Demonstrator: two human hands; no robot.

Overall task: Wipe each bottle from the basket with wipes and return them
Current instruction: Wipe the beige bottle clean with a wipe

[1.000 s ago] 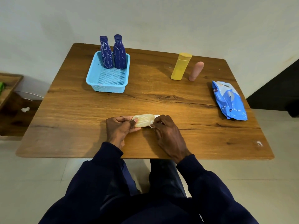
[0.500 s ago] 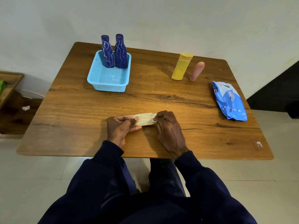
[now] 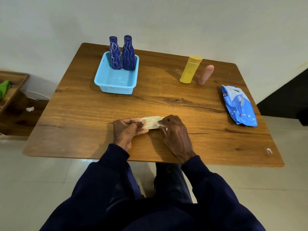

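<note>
A small cream bottle (image 3: 150, 122) lies sideways at the table's near middle. My left hand (image 3: 127, 130) grips its left end. My right hand (image 3: 175, 133) pinches a white wipe (image 3: 161, 125) against the bottle's right end, and most of the wipe is hidden under the fingers. A light blue basket (image 3: 116, 88) stands at the back left with two dark blue bottles (image 3: 122, 53) upright in its far end. A yellow bottle (image 3: 190, 69) and a pink bottle (image 3: 205, 75) stand on the table at the back right. The blue wipes pack (image 3: 239, 105) lies at the right edge.
The wooden table (image 3: 83, 124) ends just in front of my arms. A low wooden shelf (image 3: 11, 90) with a green item stands to the left, above a tiled floor. A white crumb lies near the table's front right corner (image 3: 268, 150).
My right hand with the wipe has slid left along the cream bottle, covering its right end. The left hand has kept its grip.
</note>
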